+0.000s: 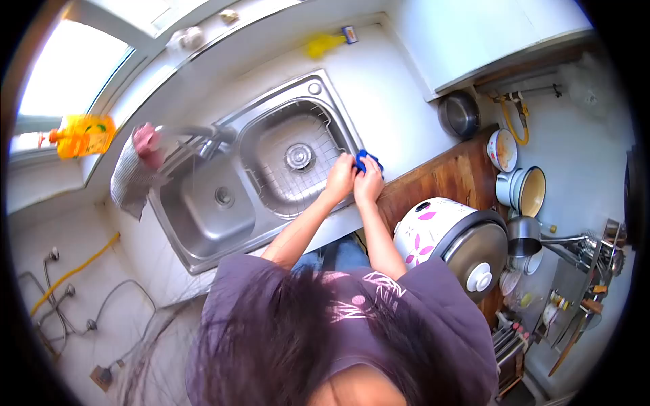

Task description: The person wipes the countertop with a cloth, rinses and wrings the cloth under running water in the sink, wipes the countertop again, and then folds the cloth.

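Well, the left hand (340, 177) and the right hand (369, 183) are close together, fingers curled tight around a blue cloth (363, 155), at about twelve o'clock from the person's body. It looks soft, light and bendy, so it shouldn't break, but it may be slippery if wet. The bunched-up middle seems the best place to grab. From the cloth, the sink (203, 216) is at nine o'clock, the flowery rice cooker (450, 243) at four, and farther off a yellow thing (323, 45) lies near eleven.

Room to pass above the 2-basin sink (213, 220); faucet (223, 134) obstructs its back, rice cooker (433, 233) the right.
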The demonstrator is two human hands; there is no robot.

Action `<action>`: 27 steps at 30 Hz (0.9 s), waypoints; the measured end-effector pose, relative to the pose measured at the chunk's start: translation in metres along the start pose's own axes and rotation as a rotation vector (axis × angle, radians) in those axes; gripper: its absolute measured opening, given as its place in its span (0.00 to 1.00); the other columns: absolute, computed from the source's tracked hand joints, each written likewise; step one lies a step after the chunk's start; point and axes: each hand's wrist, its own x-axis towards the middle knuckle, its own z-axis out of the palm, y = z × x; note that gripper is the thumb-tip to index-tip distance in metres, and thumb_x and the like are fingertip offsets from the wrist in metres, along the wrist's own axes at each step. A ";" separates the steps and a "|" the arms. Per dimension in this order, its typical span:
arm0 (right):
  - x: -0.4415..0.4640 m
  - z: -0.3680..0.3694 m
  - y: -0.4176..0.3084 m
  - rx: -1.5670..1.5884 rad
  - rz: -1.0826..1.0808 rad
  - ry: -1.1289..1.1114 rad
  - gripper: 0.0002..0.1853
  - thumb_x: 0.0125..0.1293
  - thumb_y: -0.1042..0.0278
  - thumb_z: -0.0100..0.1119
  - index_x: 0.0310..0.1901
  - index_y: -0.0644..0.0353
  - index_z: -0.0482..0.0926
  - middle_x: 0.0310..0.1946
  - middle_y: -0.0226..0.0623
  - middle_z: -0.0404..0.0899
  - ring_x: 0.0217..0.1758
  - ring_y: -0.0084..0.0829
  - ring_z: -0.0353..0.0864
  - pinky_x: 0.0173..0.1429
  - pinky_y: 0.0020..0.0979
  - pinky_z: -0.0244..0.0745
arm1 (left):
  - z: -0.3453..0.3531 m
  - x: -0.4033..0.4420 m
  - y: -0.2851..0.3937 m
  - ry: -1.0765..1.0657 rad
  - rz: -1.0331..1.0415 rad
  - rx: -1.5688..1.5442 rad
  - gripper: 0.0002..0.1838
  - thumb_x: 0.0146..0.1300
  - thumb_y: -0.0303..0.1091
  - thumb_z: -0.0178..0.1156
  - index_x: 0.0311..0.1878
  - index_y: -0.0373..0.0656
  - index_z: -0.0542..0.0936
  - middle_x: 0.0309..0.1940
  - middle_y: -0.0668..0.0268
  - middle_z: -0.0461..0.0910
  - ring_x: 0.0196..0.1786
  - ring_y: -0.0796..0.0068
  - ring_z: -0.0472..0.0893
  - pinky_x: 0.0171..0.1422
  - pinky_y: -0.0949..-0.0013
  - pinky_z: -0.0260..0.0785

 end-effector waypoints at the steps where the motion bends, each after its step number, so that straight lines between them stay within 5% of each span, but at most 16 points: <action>1: -0.003 0.000 -0.020 0.100 -0.009 0.047 0.18 0.46 0.78 0.52 0.43 0.59 0.76 0.46 0.41 0.75 0.51 0.42 0.72 0.55 0.37 0.66 | -0.017 0.000 0.002 0.132 0.076 -0.067 0.06 0.47 0.25 0.56 0.30 0.38 0.72 0.28 0.55 0.71 0.33 0.53 0.71 0.38 0.57 0.64; 3: -0.002 0.004 -0.058 0.294 -0.011 0.072 0.20 0.45 0.80 0.53 0.44 0.61 0.72 0.43 0.45 0.76 0.50 0.42 0.73 0.53 0.35 0.68 | -0.057 -0.003 0.008 0.264 0.008 -0.007 0.07 0.47 0.26 0.57 0.31 0.38 0.72 0.28 0.57 0.71 0.33 0.57 0.71 0.39 0.60 0.63; 5: 0.002 0.013 -0.077 0.661 -0.107 -0.100 0.15 0.48 0.79 0.57 0.40 0.63 0.72 0.35 0.41 0.77 0.37 0.29 0.78 0.42 0.28 0.72 | -0.106 -0.013 0.011 0.387 -0.054 0.083 0.06 0.47 0.28 0.58 0.29 0.40 0.72 0.30 0.60 0.72 0.37 0.57 0.70 0.43 0.57 0.61; 7: 0.005 0.013 -0.099 0.687 -0.158 -0.490 0.13 0.47 0.77 0.62 0.37 0.64 0.74 0.29 0.34 0.78 0.30 0.21 0.76 0.35 0.24 0.72 | -0.145 -0.029 -0.011 0.505 -0.085 -0.113 0.06 0.52 0.29 0.57 0.31 0.40 0.71 0.34 0.61 0.76 0.40 0.62 0.74 0.46 0.63 0.64; 9: 0.006 0.018 -0.124 0.622 -0.181 -0.833 0.14 0.47 0.72 0.66 0.35 0.64 0.75 0.24 0.31 0.78 0.26 0.17 0.75 0.30 0.21 0.70 | -0.175 -0.053 -0.038 0.450 -0.251 -0.629 0.08 0.61 0.33 0.52 0.35 0.39 0.68 0.39 0.59 0.78 0.40 0.76 0.74 0.46 0.74 0.66; 11: -0.017 0.034 -0.158 0.771 -0.159 -0.861 0.14 0.48 0.70 0.66 0.36 0.64 0.75 0.25 0.31 0.78 0.24 0.17 0.74 0.29 0.21 0.70 | -0.203 -0.081 -0.050 0.500 -0.305 -0.631 0.09 0.63 0.37 0.51 0.35 0.41 0.68 0.37 0.62 0.78 0.38 0.80 0.73 0.44 0.75 0.66; 12: -0.029 0.036 -0.180 0.602 -0.125 -0.892 0.14 0.50 0.69 0.64 0.37 0.64 0.74 0.28 0.32 0.79 0.27 0.19 0.76 0.31 0.22 0.71 | -0.217 -0.095 -0.055 0.491 -0.536 -0.585 0.11 0.63 0.41 0.51 0.36 0.43 0.69 0.33 0.66 0.77 0.38 0.79 0.74 0.43 0.75 0.66; 13: -0.044 0.052 -0.194 0.593 -0.150 -0.913 0.14 0.50 0.69 0.64 0.37 0.64 0.74 0.28 0.32 0.79 0.27 0.19 0.76 0.31 0.22 0.71 | -0.228 -0.106 -0.059 0.523 -0.535 -0.592 0.11 0.63 0.41 0.51 0.36 0.43 0.69 0.33 0.66 0.77 0.38 0.79 0.74 0.43 0.75 0.66; 15: -0.080 0.091 -0.220 0.657 -0.237 -0.867 0.14 0.53 0.67 0.62 0.39 0.64 0.75 0.32 0.36 0.79 0.34 0.22 0.77 0.37 0.23 0.72 | -0.247 -0.122 -0.069 0.581 -0.482 -1.521 0.13 0.61 0.43 0.55 0.37 0.44 0.69 0.30 0.69 0.74 0.38 0.77 0.75 0.41 0.74 0.68; 17: -0.121 0.127 -0.238 0.746 -0.267 -0.957 0.17 0.55 0.70 0.57 0.47 0.66 0.74 0.41 0.39 0.78 0.42 0.26 0.76 0.46 0.25 0.69 | -0.270 -0.135 -0.070 0.810 -0.611 -1.348 0.27 0.51 0.43 0.64 0.48 0.42 0.63 0.36 0.64 0.72 0.40 0.72 0.75 0.41 0.69 0.71; 19: -0.136 0.134 -0.264 0.557 -0.455 -1.112 0.16 0.54 0.72 0.56 0.45 0.66 0.76 0.45 0.42 0.77 0.44 0.29 0.76 0.48 0.27 0.69 | -0.288 -0.145 -0.116 0.804 -0.510 -1.462 0.32 0.49 0.41 0.66 0.51 0.43 0.59 0.39 0.63 0.71 0.40 0.71 0.75 0.41 0.69 0.71; 21: -0.133 0.169 -0.276 0.514 -0.573 -0.835 0.10 0.52 0.73 0.54 0.36 0.65 0.79 0.41 0.44 0.78 0.40 0.29 0.77 0.45 0.28 0.71 | -0.306 -0.152 -0.142 0.773 -0.507 -1.470 0.24 0.51 0.38 0.62 0.48 0.42 0.63 0.36 0.63 0.72 0.38 0.70 0.75 0.40 0.69 0.71; 22: -0.130 0.176 -0.296 0.487 -0.632 -0.534 0.09 0.49 0.76 0.53 0.33 0.66 0.77 0.29 0.45 0.76 0.32 0.36 0.76 0.36 0.30 0.70 | -0.317 -0.152 -0.152 0.646 -0.476 -1.610 0.21 0.52 0.37 0.59 0.46 0.42 0.66 0.35 0.63 0.73 0.38 0.70 0.76 0.38 0.70 0.71; 23: -0.122 0.181 -0.317 0.456 -0.737 -0.293 0.07 0.48 0.78 0.51 0.31 0.66 0.74 0.25 0.44 0.72 0.29 0.40 0.73 0.36 0.34 0.68 | -0.327 -0.154 -0.160 0.514 -0.445 -1.741 0.17 0.52 0.36 0.57 0.44 0.41 0.68 0.34 0.62 0.73 0.37 0.71 0.76 0.36 0.71 0.70; 24: -0.099 0.226 -0.302 0.274 -0.797 -0.110 0.13 0.52 0.69 0.56 0.38 0.67 0.75 0.27 0.46 0.74 0.36 0.44 0.74 0.49 0.36 0.66 | -0.342 -0.153 -0.153 0.525 -0.507 -1.699 0.12 0.52 0.34 0.53 0.40 0.41 0.71 0.31 0.62 0.75 0.34 0.71 0.76 0.30 0.74 0.69; 27: -0.056 0.278 -0.286 -0.195 -0.849 -0.611 0.21 0.52 0.66 0.57 0.47 0.67 0.69 0.41 0.54 0.73 0.47 0.50 0.71 0.57 0.41 0.62 | -0.371 -0.150 -0.151 0.411 -0.572 -1.733 0.12 0.52 0.35 0.56 0.39 0.42 0.71 0.28 0.61 0.75 0.29 0.73 0.76 0.23 0.76 0.65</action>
